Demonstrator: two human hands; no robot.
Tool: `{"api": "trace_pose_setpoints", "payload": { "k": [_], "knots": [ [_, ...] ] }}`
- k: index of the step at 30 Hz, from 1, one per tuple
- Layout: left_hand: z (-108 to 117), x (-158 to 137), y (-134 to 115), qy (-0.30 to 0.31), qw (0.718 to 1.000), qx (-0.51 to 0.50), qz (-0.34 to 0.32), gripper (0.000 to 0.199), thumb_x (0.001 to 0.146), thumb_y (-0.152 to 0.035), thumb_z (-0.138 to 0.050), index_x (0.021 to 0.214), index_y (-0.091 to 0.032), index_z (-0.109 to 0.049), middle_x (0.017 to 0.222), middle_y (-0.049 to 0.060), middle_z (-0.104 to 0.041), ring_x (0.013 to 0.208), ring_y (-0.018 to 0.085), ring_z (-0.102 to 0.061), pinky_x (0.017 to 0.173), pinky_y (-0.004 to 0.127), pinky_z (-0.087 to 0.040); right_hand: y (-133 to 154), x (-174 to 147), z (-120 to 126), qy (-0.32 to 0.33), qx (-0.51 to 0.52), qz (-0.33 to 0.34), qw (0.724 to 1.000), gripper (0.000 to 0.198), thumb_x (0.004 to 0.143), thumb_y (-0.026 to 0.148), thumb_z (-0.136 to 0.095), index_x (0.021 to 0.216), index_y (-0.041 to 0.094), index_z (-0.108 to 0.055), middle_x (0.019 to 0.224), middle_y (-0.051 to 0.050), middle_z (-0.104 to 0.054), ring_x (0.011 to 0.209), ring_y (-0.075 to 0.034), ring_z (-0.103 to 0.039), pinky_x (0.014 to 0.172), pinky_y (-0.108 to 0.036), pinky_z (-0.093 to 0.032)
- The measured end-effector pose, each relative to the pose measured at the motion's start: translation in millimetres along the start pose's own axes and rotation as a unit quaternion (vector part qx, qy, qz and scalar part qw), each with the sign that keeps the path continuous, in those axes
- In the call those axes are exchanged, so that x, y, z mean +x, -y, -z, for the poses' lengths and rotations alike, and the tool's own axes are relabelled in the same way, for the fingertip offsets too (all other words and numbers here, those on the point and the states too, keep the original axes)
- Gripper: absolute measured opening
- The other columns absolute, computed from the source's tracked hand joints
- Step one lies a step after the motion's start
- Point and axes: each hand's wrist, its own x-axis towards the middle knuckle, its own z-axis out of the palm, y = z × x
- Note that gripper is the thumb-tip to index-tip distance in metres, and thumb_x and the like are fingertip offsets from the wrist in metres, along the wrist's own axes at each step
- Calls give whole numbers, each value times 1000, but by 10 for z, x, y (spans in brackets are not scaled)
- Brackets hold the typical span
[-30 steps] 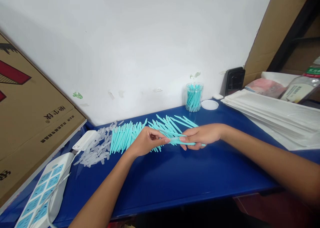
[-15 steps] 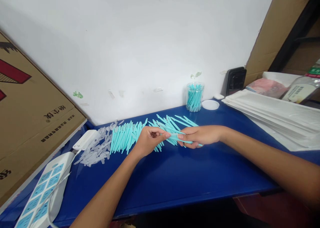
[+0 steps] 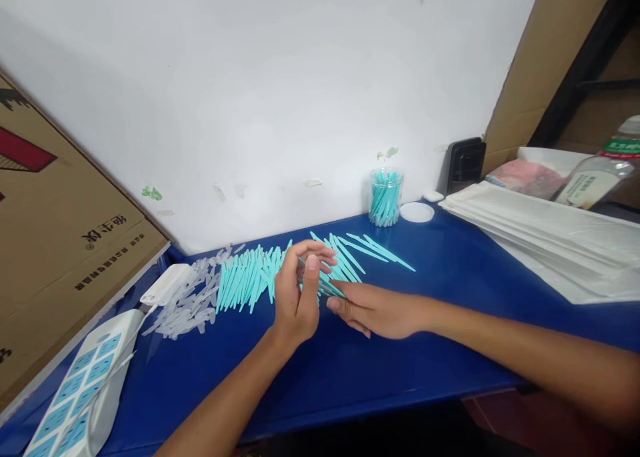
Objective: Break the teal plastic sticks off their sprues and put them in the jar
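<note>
In front of me my left hand [image 3: 299,293] is curled, thumb up, around one end of a small bundle of slim turquoise sticks [image 3: 327,286], shaped like eyebrow razors. The thumb and fingers of my right hand [image 3: 373,308] close on the bundle's other end. How many are held is hidden by the fingers. Behind both hands, more turquoise sticks [image 3: 247,278] lie side by side in a long row on the blue table [image 3: 400,370]. To the left is a heap of small translucent caps [image 3: 187,307].
A clear jar of turquoise sticks [image 3: 385,198] stands by the wall, its round white lid [image 3: 417,212] beside it. At left are a power strip [image 3: 83,383], a white box [image 3: 167,283] and a carton [image 3: 75,210]. White sheets [image 3: 545,233] are stacked at right.
Both hands have shifted left and slightly down. My left hand has turned up from its pinch and curled around the sticks. My right hand has brought its sticks to the left palm.
</note>
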Motion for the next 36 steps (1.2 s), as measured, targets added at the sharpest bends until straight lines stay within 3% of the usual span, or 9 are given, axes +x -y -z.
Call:
{"api": "trace_pose_setpoints", "payload": {
  "k": [3, 6, 9, 13, 17, 21, 27, 33, 36],
  "knots": [
    [-7, -57, -64, -4, 996, 40, -74, 26, 108, -24, -45, 99, -19, -68, 98, 8, -75, 82, 18, -71, 73, 33, -59, 9, -9, -132, -33, -31, 47, 998, 35, 107, 52, -44, 116, 19, -52, 95, -3, -60, 84, -18, -56, 78, -32, -48],
    [14, -78, -127, 12, 991, 60, -118, 25, 104, -21, -51, 87, -19, -69, 87, 6, -75, 76, 17, -71, 66, 32, -58, -39, 8, -216, -51, 29, 47, 997, 26, 99, 44, -63, 98, 19, -55, 87, 1, -55, 75, -14, -50, 68, -29, -43],
    [9, -89, -217, 54, 992, 65, -94, 29, 101, -24, -54, 78, -20, -71, 83, 7, -76, 74, 19, -72, 65, 34, -60, -100, 58, -242, -45, 116, 42, 991, 31, 84, 30, -75, 77, 20, -46, 71, 6, -41, 63, -10, -37, 57, -25, -33],
    [-43, -105, -285, 141, 986, 65, -59, 35, 102, -26, -49, 76, -22, -72, 81, 10, -77, 76, 22, -73, 67, 38, -61, -138, 121, -246, -68, 126, 60, 988, 22, 74, 17, -70, 74, 21, -49, 71, 4, -45, 70, -14, -46, 62, -27, -39],
    [-73, -100, -203, 117, 982, 101, -110, 33, 104, -20, -44, 81, -21, -68, 79, 8, -74, 76, 20, -68, 70, 37, -56, -185, 136, -272, -93, 99, 40, 990, 19, 74, 16, -71, 78, 21, -52, 73, 3, -48, 75, -16, -48, 66, -28, -42],
    [-63, -91, -55, 47, 955, 248, -156, 24, 99, -19, -56, 76, -21, -59, 66, 2, -61, 61, 15, -52, 62, 32, -42, -208, 111, -278, -99, 91, 10, 991, 14, 80, 18, -69, 84, 20, -55, 74, 3, -49, 69, -14, -44, 62, -27, -38],
    [8, -34, 66, -40, 931, 354, -79, 44, 97, -27, -63, 60, -21, -39, 48, -6, -35, 44, 9, -29, 51, 28, -28, -60, 25, -136, -87, 76, 45, 992, 17, 98, 35, -62, 92, 21, -53, 82, 2, -50, 73, -14, -44, 68, -29, -40],
    [62, -13, 117, -35, 954, 296, -1, 42, 102, -35, -57, 65, -21, -45, 50, -5, -46, 46, 10, -42, 55, 27, -35, 20, 13, 114, -90, -100, 67, 989, 43, 111, 50, -31, 84, 22, -47, 76, 0, -49, 71, -17, -46, 70, -31, -40],
    [98, -3, 129, -14, 965, 262, 11, 23, 105, -38, -52, 94, -21, -63, 77, 2, -67, 68, 15, -59, 66, 29, -45, 163, -58, 543, -125, -200, 74, 969, 44, 110, 51, -33, 86, 21, -54, 82, -4, -58, 76, -19, -53, 73, -32, -42]
  ]
}}
